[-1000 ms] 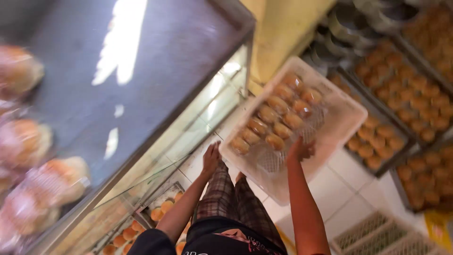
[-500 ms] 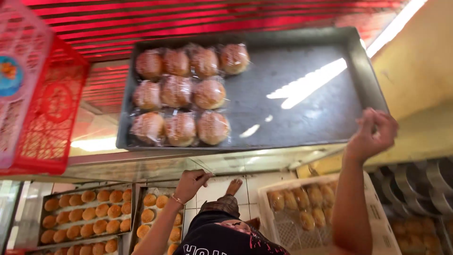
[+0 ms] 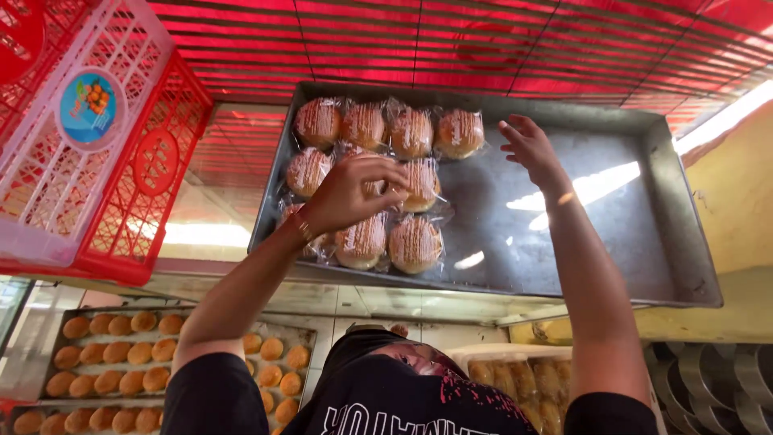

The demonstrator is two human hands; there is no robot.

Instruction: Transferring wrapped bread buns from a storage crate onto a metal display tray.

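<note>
1. The left hand (image 3: 348,193) is reaching up over the tray (image 3: 684,242), with its fingers bunched together in a pinch on the clear wrapper of a bun (image 3: 419,184) in the middle row.
2. The right hand (image 3: 531,149) is hovering wide open with its fingers spread, holding nothing. It is sitting just beside the end bun of the far row, over the bare grey part of the tray. I cannot tell whether it is touching the metal.
3. The buns (image 3: 362,125), each wrapped and striped with icing, are lying in three rows at the left end of the tray. The right half is lying bare and catching a streak of light.
4. The tray is resting on top of a glass counter (image 3: 338,302).
5. Red crates (image 3: 153,169) and a pale crate (image 3: 48,161) are standing to the left of it.
6. A red striped awning (image 3: 483,40) is showing beyond.
7. Inside the counter, a lower tray (image 3: 48,338) is holding rows of unwrapped rolls (image 3: 121,354).
</note>
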